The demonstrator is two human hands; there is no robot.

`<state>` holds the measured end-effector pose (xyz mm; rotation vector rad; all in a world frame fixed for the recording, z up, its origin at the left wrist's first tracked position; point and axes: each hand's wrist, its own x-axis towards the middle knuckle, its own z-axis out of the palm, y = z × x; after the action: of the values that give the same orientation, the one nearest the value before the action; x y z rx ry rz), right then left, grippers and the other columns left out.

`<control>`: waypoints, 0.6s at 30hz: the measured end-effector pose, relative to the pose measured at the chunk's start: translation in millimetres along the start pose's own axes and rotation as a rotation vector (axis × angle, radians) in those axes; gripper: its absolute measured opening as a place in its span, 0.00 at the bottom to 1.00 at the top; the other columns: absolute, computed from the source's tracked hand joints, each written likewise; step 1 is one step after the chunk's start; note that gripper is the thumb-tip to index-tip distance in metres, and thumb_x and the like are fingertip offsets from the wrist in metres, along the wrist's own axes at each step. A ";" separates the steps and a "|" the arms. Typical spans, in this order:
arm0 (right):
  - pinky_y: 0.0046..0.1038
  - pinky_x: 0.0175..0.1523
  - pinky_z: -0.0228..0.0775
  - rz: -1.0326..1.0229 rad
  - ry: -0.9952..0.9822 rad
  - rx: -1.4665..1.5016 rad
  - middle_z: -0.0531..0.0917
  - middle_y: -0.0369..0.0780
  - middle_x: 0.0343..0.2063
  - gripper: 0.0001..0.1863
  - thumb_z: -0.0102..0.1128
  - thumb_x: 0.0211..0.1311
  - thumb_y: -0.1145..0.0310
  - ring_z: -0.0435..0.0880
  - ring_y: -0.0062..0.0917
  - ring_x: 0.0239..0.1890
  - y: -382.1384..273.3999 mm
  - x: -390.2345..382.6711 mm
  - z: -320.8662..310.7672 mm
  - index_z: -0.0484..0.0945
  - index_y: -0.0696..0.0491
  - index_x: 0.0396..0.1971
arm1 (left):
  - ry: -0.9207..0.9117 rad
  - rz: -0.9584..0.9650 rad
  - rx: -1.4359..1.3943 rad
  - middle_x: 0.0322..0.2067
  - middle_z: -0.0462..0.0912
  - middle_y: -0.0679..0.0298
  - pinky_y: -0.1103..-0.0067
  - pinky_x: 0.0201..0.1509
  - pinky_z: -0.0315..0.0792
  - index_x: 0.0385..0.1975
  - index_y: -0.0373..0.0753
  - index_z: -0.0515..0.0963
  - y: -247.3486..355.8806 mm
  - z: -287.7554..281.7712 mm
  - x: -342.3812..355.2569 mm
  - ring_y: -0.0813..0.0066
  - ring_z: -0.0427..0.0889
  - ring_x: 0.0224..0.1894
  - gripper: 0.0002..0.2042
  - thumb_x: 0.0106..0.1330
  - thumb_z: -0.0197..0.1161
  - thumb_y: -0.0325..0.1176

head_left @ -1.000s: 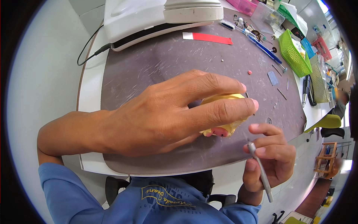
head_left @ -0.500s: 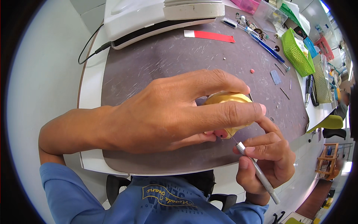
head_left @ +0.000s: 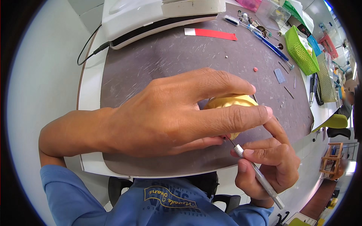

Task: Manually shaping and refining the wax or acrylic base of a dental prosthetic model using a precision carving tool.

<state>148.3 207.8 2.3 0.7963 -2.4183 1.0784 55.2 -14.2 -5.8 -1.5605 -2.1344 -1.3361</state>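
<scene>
My left hand is closed around a yellow plaster model that looks like a dental cast, and its fingers cover much of it. A small pink part shows at the model's near edge. Between thumb and fingers, my right hand grips a slim metal tool with a knurled collar and a thin, needle-like tip. That tip points up and left and appears to meet the pink part. A right fingertip reaches up beside the left index finger, close to the model.
A white machine stands at the back left, with a red and white strip before it. At the right lie a blue-handled brush, small rods, a pink bit, a green basket and a black pen-shaped handpiece.
The tool and my right hand have shifted slightly left, bringing the tip over to the pink part. Less pink shows beneath my left hand, which still holds the model.
</scene>
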 end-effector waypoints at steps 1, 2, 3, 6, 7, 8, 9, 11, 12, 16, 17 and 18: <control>0.52 0.71 0.62 0.012 -0.011 -0.007 0.88 0.43 0.22 0.07 0.67 0.58 0.71 0.87 0.51 0.52 -1.3 0.0 -1.3 0.77 0.55 0.30 | -0.010 -0.003 -0.002 0.55 0.81 0.46 0.69 0.58 0.83 0.55 0.40 0.85 0.7 -0.4 0.5 0.55 0.85 0.54 0.27 0.50 0.79 0.28; 0.53 0.71 0.61 0.024 -0.021 -0.014 0.88 0.44 0.22 0.07 0.67 0.58 0.71 0.86 0.51 0.53 -2.3 -0.2 -2.2 0.77 0.55 0.30 | -0.019 -0.006 -0.004 0.55 0.80 0.46 0.69 0.58 0.83 0.55 0.40 0.85 1.2 -0.6 1.2 0.55 0.85 0.54 0.27 0.50 0.79 0.28; 0.53 0.71 0.61 0.026 -0.021 -0.016 0.88 0.44 0.22 0.07 0.67 0.58 0.71 0.86 0.51 0.53 -2.8 -0.9 -2.3 0.77 0.55 0.30 | -0.020 -0.004 -0.007 0.55 0.80 0.46 0.69 0.58 0.83 0.55 0.40 0.85 1.5 -0.8 1.9 0.55 0.85 0.54 0.27 0.50 0.79 0.28; 0.54 0.73 0.57 0.039 -0.002 -0.014 0.88 0.43 0.23 0.07 0.67 0.59 0.71 0.85 0.51 0.56 -2.4 -2.8 -1.4 0.77 0.55 0.30 | -0.021 0.019 0.025 0.55 0.80 0.45 0.70 0.58 0.83 0.55 0.39 0.84 0.9 -1.2 1.6 0.55 0.85 0.54 0.27 0.50 0.79 0.28; 0.54 0.74 0.55 0.050 -0.014 -0.012 0.88 0.42 0.23 0.07 0.67 0.59 0.71 0.84 0.50 0.57 -2.8 -2.6 -1.6 0.77 0.54 0.30 | -0.030 0.014 0.026 0.55 0.80 0.45 0.70 0.58 0.83 0.55 0.40 0.84 0.8 -1.8 0.9 0.55 0.85 0.54 0.27 0.50 0.79 0.28; 0.55 0.74 0.53 0.060 -0.027 -0.011 0.88 0.42 0.23 0.06 0.67 0.59 0.71 0.84 0.49 0.58 -3.0 -2.3 -1.7 0.77 0.53 0.30 | -0.038 0.009 0.026 0.54 0.81 0.45 0.70 0.57 0.83 0.55 0.40 0.84 0.6 -2.1 0.5 0.55 0.85 0.54 0.28 0.50 0.79 0.28; 0.55 0.74 0.53 0.061 -0.028 -0.009 0.88 0.42 0.23 0.06 0.67 0.59 0.71 0.84 0.49 0.58 -3.0 -2.1 -1.6 0.77 0.53 0.30 | -0.039 0.007 0.026 0.54 0.81 0.45 0.70 0.57 0.83 0.55 0.40 0.84 0.1 -1.9 0.3 0.55 0.85 0.54 0.28 0.50 0.79 0.28; 0.56 0.75 0.52 0.068 -0.038 -0.018 0.88 0.41 0.23 0.06 0.67 0.59 0.71 0.84 0.48 0.58 -4.0 -1.6 -2.6 0.77 0.52 0.31 | -0.021 0.031 0.035 0.54 0.81 0.46 0.70 0.57 0.83 0.55 0.40 0.85 -1.0 -0.7 0.5 0.55 0.85 0.53 0.28 0.49 0.79 0.27; 0.56 0.75 0.52 0.069 -0.038 -0.019 0.88 0.41 0.23 0.06 0.67 0.59 0.71 0.84 0.48 0.58 -4.5 -1.3 -3.0 0.77 0.52 0.31 | -0.021 0.032 0.034 0.54 0.81 0.46 0.70 0.57 0.83 0.55 0.40 0.85 -1.5 0.2 0.6 0.55 0.85 0.53 0.28 0.49 0.79 0.27; 0.58 0.74 0.53 0.067 -0.030 -0.040 0.89 0.40 0.23 0.05 0.66 0.56 0.72 0.85 0.48 0.56 -4.2 -1.0 -2.8 0.78 0.52 0.30 | -0.004 0.053 0.038 0.54 0.81 0.46 0.71 0.57 0.83 0.55 0.41 0.85 -3.5 1.7 0.6 0.55 0.85 0.53 0.28 0.49 0.79 0.27; 0.59 0.74 0.54 0.062 -0.021 -0.047 0.89 0.40 0.23 0.05 0.66 0.54 0.73 0.86 0.48 0.55 -4.0 -1.1 -2.7 0.79 0.52 0.30 | -0.006 0.063 0.047 0.54 0.81 0.47 0.71 0.57 0.84 0.55 0.41 0.85 -3.8 1.4 0.9 0.56 0.85 0.53 0.28 0.49 0.79 0.27; 0.59 0.74 0.54 0.063 -0.021 -0.048 0.89 0.40 0.23 0.05 0.66 0.54 0.73 0.86 0.48 0.55 -4.3 -0.8 -3.1 0.79 0.52 0.30 | -0.006 0.063 0.046 0.54 0.81 0.47 0.71 0.57 0.84 0.55 0.41 0.85 -3.9 1.2 1.1 0.56 0.85 0.53 0.28 0.49 0.79 0.27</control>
<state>152.0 208.1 6.2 0.7238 -2.4923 1.0363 51.8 -12.7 -8.0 -1.6023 -2.0860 -1.2554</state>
